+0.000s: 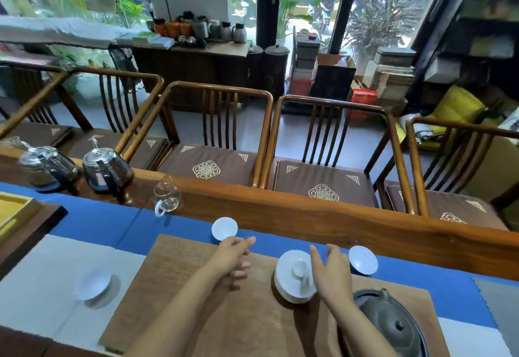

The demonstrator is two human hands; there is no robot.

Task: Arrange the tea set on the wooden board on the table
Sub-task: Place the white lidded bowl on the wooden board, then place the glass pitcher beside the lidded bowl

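Observation:
A wooden board lies on the blue runner in front of me. On it stand a white lidded gaiwan and, at the right, a dark clay teapot in a dark dish. A white cup sits just past the board's far edge. Another white cup stands at the board's far right edge. A third white cup rests on the grey cloth left of the board. My left hand hovers near the far cup, fingers loose, holding nothing. My right hand is beside the gaiwan, fingers spread.
A glass pitcher stands on the wooden table edge behind the runner. Two steel kettles sit at the far left. A yellow tray is at the left edge. Wooden chairs line the table's far side.

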